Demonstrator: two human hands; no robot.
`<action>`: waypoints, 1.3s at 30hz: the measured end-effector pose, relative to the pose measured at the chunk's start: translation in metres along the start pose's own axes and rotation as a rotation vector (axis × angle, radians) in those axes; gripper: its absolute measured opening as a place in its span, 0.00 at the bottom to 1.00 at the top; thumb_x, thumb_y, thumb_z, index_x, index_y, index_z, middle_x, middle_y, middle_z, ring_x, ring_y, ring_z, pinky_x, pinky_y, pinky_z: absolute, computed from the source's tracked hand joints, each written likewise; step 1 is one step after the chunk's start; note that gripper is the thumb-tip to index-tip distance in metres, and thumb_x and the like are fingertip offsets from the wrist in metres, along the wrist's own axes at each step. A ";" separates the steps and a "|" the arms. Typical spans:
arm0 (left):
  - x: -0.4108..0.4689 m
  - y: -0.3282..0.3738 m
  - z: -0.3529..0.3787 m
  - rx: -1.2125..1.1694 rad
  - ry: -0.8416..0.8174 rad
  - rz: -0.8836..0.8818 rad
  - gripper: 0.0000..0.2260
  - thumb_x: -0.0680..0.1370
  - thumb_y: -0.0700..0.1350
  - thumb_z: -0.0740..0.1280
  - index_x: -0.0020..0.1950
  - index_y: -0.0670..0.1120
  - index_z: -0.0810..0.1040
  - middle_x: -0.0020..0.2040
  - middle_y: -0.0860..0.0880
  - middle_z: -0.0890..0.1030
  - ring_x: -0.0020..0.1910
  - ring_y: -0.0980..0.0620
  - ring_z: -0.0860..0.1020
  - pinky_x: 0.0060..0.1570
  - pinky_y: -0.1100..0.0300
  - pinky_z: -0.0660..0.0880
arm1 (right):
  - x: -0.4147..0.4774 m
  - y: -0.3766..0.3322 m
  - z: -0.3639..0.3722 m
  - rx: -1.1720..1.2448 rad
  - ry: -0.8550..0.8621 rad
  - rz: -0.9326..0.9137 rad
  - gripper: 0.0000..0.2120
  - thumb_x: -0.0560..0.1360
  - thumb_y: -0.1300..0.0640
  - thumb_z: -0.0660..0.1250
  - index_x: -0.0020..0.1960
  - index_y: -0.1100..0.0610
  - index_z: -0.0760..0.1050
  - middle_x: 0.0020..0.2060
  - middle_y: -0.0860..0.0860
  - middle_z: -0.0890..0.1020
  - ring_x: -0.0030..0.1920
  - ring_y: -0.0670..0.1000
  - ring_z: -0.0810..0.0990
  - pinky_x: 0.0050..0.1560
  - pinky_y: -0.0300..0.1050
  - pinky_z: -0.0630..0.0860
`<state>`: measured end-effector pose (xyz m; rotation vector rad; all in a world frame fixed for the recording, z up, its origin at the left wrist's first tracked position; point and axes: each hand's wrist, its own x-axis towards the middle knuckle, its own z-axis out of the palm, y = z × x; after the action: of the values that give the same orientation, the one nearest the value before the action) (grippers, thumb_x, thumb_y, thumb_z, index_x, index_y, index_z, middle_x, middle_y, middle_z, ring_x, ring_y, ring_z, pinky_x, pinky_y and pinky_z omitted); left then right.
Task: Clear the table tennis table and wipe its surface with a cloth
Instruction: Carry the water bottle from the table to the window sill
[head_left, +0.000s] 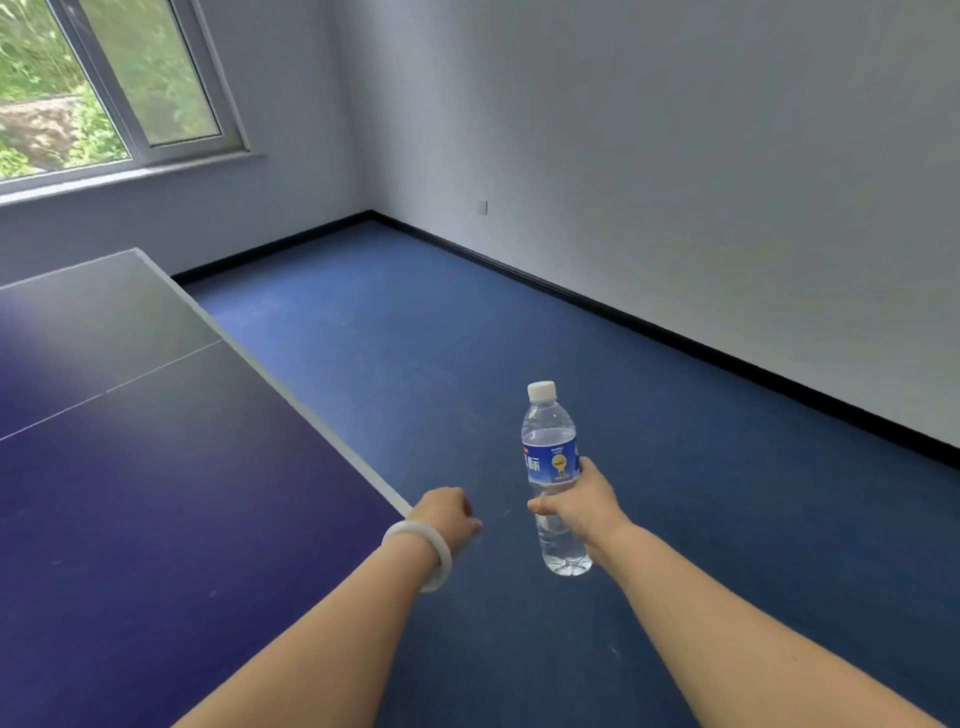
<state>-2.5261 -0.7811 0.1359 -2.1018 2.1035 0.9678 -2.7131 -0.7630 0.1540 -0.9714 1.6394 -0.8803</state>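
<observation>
Right grip (576, 506) was clamped mid-body on the water bottle (550, 452), upright, over the floor (519, 338). Probably carrying it clear of the table (156, 467), left of both grips. Left grip (449, 514) was curled, nothing visible inside.

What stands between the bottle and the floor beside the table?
Nothing visible. The right hand holds the bottle upright past the edge of the table, over bare floor; the left hand is beside it, apart.
</observation>
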 end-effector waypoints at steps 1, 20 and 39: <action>0.015 0.008 -0.005 -0.011 0.001 -0.012 0.11 0.77 0.46 0.65 0.57 0.42 0.79 0.55 0.45 0.81 0.55 0.46 0.79 0.53 0.56 0.75 | 0.021 -0.008 -0.004 -0.003 -0.012 0.004 0.24 0.65 0.68 0.78 0.56 0.57 0.72 0.49 0.54 0.82 0.51 0.54 0.81 0.51 0.47 0.77; 0.390 -0.007 -0.215 -0.091 0.115 -0.196 0.13 0.79 0.48 0.66 0.61 0.44 0.77 0.60 0.45 0.79 0.58 0.46 0.77 0.56 0.55 0.74 | 0.435 -0.232 0.085 -0.059 -0.214 -0.072 0.24 0.67 0.68 0.77 0.58 0.59 0.71 0.50 0.55 0.81 0.47 0.53 0.80 0.42 0.42 0.73; 0.621 -0.146 -0.466 -0.262 0.327 -0.649 0.16 0.80 0.49 0.65 0.66 0.43 0.74 0.63 0.45 0.77 0.59 0.46 0.77 0.59 0.54 0.75 | 0.775 -0.462 0.369 -0.203 -0.719 -0.236 0.22 0.65 0.70 0.77 0.56 0.62 0.74 0.45 0.57 0.81 0.44 0.55 0.79 0.39 0.43 0.72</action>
<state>-2.2635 -1.5248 0.1890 -2.9512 1.2395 0.8770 -2.4142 -1.6905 0.1813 -1.4407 1.0159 -0.4281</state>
